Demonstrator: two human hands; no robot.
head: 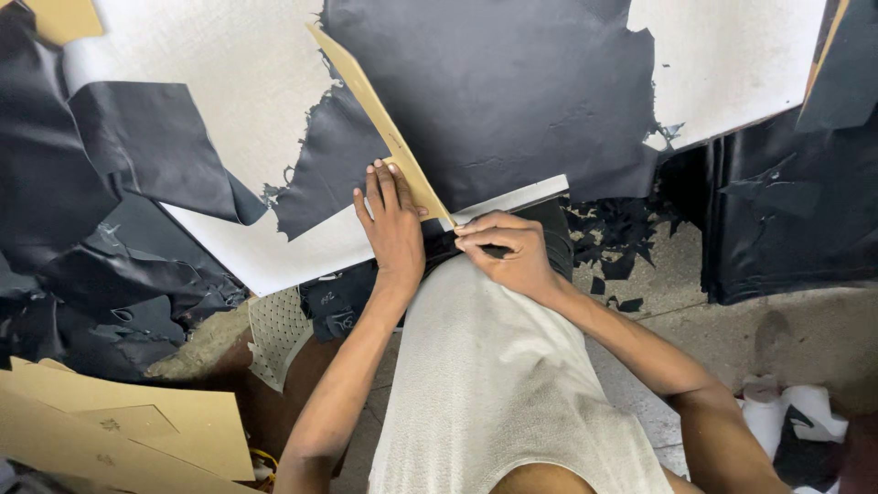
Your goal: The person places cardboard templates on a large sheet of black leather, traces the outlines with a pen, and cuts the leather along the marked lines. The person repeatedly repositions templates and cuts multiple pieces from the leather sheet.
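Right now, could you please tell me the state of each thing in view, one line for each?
Left hand: pressed flat on the cardboard template.
Right hand: closed around a small dark tool, at the template's lower end.
Cardboard template: long strip lying slanted across the leather.
Black leather sheet: spread on the white board, edges ragged.
White board: partly covered.
Leather scraps: scattered on the floor.

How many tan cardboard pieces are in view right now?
4, maybe more hidden. A long tan cardboard strip lies under the left hand; stacked cardboard sheets at bottom left; a corner piece top left; a thin edge top right.
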